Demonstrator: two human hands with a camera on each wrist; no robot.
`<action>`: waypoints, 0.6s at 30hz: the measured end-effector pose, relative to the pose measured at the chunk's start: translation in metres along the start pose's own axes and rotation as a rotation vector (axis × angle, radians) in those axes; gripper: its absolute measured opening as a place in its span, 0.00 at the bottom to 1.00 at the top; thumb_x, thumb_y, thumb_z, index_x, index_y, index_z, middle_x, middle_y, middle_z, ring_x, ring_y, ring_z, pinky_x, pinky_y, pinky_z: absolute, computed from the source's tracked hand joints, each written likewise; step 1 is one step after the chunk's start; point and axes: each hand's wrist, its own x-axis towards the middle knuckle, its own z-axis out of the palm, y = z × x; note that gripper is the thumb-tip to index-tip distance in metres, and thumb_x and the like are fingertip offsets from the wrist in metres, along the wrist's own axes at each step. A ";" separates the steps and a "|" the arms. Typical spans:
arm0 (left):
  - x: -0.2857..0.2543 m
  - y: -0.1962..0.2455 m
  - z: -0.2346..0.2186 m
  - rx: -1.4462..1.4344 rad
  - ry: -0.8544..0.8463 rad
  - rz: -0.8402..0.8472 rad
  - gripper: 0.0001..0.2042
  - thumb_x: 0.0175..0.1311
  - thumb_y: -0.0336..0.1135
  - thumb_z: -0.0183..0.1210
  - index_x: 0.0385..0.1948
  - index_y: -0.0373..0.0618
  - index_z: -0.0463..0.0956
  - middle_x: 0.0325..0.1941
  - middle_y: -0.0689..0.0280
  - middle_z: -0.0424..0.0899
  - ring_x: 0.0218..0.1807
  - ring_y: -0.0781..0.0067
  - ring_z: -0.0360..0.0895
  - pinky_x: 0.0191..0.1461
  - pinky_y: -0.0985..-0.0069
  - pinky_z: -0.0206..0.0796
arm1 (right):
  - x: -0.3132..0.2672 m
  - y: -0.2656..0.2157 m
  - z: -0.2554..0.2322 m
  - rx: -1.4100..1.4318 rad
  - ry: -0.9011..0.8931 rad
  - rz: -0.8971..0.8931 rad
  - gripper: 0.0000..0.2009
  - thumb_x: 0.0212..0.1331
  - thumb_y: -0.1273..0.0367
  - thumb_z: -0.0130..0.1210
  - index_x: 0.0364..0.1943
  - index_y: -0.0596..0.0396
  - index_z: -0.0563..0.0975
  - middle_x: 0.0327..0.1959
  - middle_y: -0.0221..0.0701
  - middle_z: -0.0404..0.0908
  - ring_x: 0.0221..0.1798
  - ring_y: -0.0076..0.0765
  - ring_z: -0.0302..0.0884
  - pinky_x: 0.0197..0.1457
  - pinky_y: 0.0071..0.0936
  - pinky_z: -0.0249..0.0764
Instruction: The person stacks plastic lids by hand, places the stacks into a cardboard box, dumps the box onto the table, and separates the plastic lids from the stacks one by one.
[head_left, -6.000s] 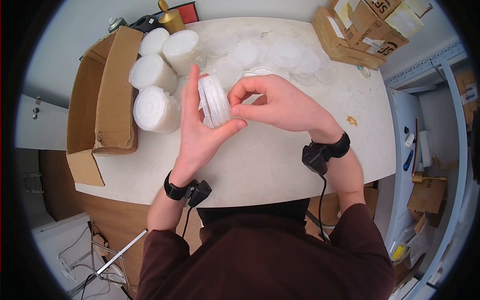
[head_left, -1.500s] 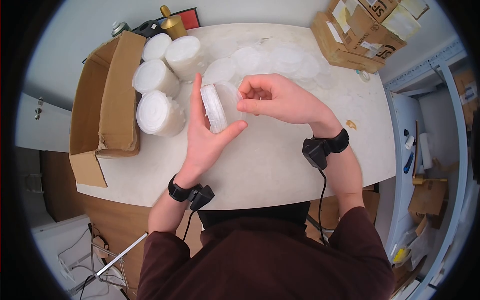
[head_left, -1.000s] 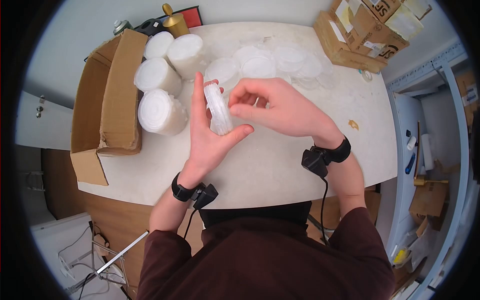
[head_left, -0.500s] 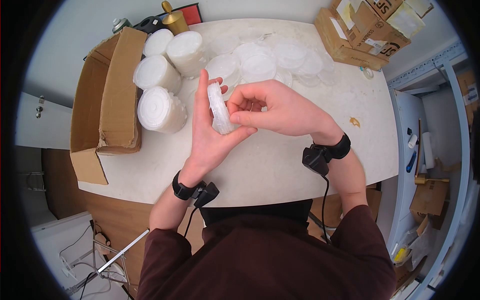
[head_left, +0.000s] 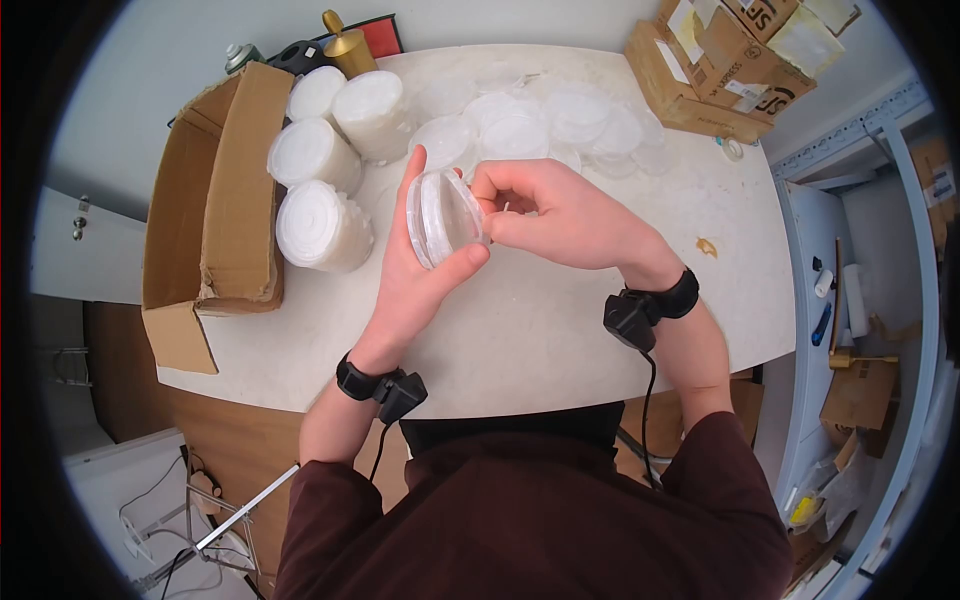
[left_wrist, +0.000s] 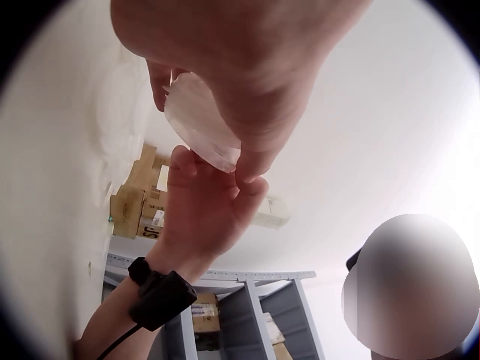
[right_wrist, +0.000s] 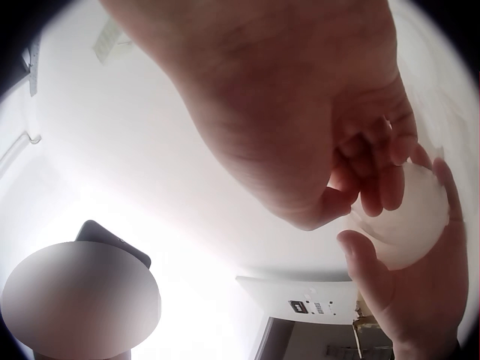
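Observation:
My left hand holds a short stack of clear plastic lids on edge above the table, between its upright fingers and thumb. The lids stand fanned, with gaps between their rims. My right hand pinches the rim of the nearest lid on the right side of the stack. In the right wrist view a round translucent lid faces the curled right fingers, with the left hand behind it. The left wrist view shows the lid's pale edge between both hands.
Several tall stacks of white lids stand at the left beside an open cardboard box. Loose clear lids lie spread across the back of the white table. Shipping boxes and a tape roll sit at the back right.
The held stack has thinned since the earliest frame. Half a second ago its lids were pressed together; now they fan apart, and the right hand has drawn the nearest rim to the right.

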 end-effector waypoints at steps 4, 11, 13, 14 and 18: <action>0.001 0.001 -0.003 0.044 0.046 0.028 0.59 0.69 0.49 0.74 0.91 0.46 0.37 0.85 0.51 0.63 0.85 0.56 0.65 0.83 0.57 0.64 | 0.000 0.010 -0.018 -0.045 0.017 0.018 0.08 0.68 0.69 0.58 0.34 0.57 0.74 0.32 0.25 0.78 0.36 0.22 0.71 0.40 0.26 0.69; 0.004 0.009 -0.001 -0.130 0.175 -0.078 0.57 0.67 0.55 0.71 0.91 0.48 0.41 0.83 0.56 0.66 0.83 0.56 0.68 0.82 0.55 0.66 | 0.000 0.006 -0.045 0.008 0.085 0.099 0.05 0.71 0.68 0.53 0.36 0.50 0.75 0.38 0.22 0.81 0.42 0.19 0.73 0.49 0.24 0.71; 0.006 0.008 -0.002 -0.131 0.203 -0.077 0.56 0.68 0.53 0.70 0.91 0.48 0.41 0.83 0.56 0.66 0.82 0.57 0.69 0.81 0.56 0.67 | 0.004 0.009 -0.047 0.010 0.135 0.114 0.05 0.72 0.67 0.53 0.37 0.49 0.76 0.38 0.22 0.81 0.41 0.18 0.73 0.48 0.23 0.71; 0.006 0.007 -0.003 -0.077 0.228 -0.079 0.55 0.69 0.51 0.70 0.91 0.48 0.40 0.83 0.55 0.66 0.81 0.57 0.70 0.80 0.57 0.68 | 0.008 0.017 -0.048 -0.061 0.246 0.131 0.06 0.73 0.66 0.54 0.38 0.52 0.77 0.39 0.24 0.83 0.41 0.21 0.76 0.49 0.26 0.73; 0.005 0.005 -0.002 0.108 0.191 -0.037 0.56 0.67 0.45 0.73 0.91 0.48 0.40 0.83 0.54 0.66 0.80 0.59 0.70 0.79 0.59 0.70 | 0.009 0.035 -0.047 -0.486 0.492 0.180 0.09 0.75 0.64 0.60 0.43 0.56 0.78 0.39 0.25 0.85 0.40 0.25 0.79 0.48 0.27 0.76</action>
